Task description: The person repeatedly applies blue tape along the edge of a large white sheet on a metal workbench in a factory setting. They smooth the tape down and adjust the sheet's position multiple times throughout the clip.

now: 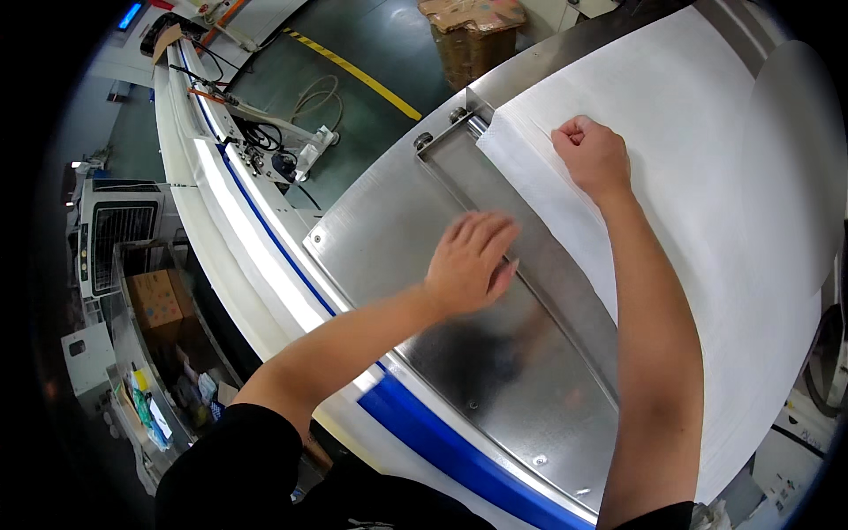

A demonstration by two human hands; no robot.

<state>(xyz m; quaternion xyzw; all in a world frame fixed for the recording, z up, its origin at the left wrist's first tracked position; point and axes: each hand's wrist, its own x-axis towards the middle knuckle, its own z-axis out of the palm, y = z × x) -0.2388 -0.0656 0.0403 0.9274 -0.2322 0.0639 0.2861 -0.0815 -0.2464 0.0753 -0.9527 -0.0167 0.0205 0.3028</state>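
Over the bare steel tabletop [371, 221], my left hand [473, 261] hovers with fingers loosely stretched and thumb apart. Its fingertips are slightly smeared by motion, and nothing shows in it. My right hand [596, 159] is curled into a fist on a wide stack of thin white sheets [698, 177], close to the stack's left edge. Whether the fist pinches a sheet is hidden. The layered left edge of the stack hangs over a recess with a thin metal frame [565, 322] between the two hands.
A white conveyor [238, 247] with a blue strip runs along the left. Beyond the table are a taped cardboard box [473, 44], a yellow floor line [353, 75] and a coiled hose [322, 97]. A bin with cartons [159, 300] stands far left.
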